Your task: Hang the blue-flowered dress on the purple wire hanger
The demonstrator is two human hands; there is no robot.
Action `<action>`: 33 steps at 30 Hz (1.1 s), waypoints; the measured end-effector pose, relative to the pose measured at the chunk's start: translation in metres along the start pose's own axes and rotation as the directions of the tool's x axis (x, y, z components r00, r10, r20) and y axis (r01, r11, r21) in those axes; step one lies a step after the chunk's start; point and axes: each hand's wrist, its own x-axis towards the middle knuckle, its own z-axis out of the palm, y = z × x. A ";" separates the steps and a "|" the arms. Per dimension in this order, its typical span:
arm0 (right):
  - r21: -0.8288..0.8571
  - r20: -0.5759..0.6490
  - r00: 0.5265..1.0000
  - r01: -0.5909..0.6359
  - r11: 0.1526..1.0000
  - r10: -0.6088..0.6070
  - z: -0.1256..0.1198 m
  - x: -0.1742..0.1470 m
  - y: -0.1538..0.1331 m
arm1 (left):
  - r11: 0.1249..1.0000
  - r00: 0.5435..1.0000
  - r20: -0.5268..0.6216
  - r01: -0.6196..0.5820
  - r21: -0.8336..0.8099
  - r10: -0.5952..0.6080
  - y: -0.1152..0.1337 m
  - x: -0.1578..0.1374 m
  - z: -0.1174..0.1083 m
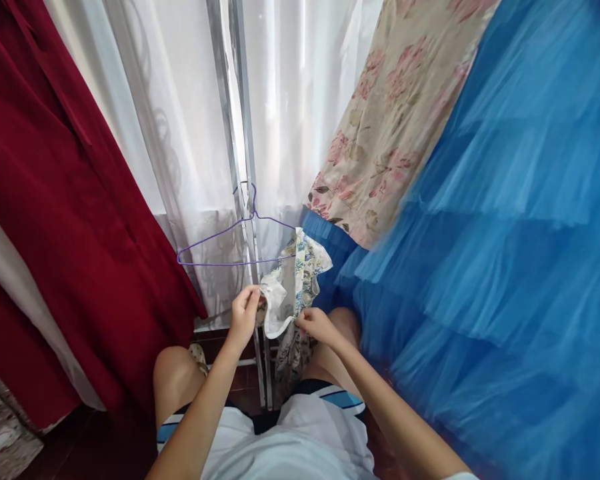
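A floral garment (293, 283), draped from the 3 o'clock end of a purple hanger (230, 243), is pinched taut by left hand (244, 313) and right hand (316, 325), both closed on its hem.

The purple hanger (235, 233) looks like thin coated wire, smooth and a bit glossy. At 5 o'clock from it, the floral garment (295, 280) is soft matt cloth. Blue tulle skirt (505, 233) at 3 o'clock is sheer netting, red curtain (55, 200) heavy matt fabric, rack pole (240, 133) shiny metal.
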 end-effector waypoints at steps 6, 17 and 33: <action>-0.103 0.061 0.992 0.120 0.987 -0.114 0.002 -0.015 -0.033 | 0.945 0.922 0.359 -0.234 0.227 0.142 0.071 -0.020 0.004; 0.300 0.050 0.940 0.307 0.903 -0.337 0.051 -0.051 -0.077 | 0.949 0.951 0.260 -0.228 0.217 0.169 0.083 -0.036 0.006; 0.574 -0.051 0.982 0.180 0.799 -0.184 -0.039 -0.043 -0.107 | 0.949 0.872 0.388 0.227 0.217 -0.298 -0.006 -0.064 -0.052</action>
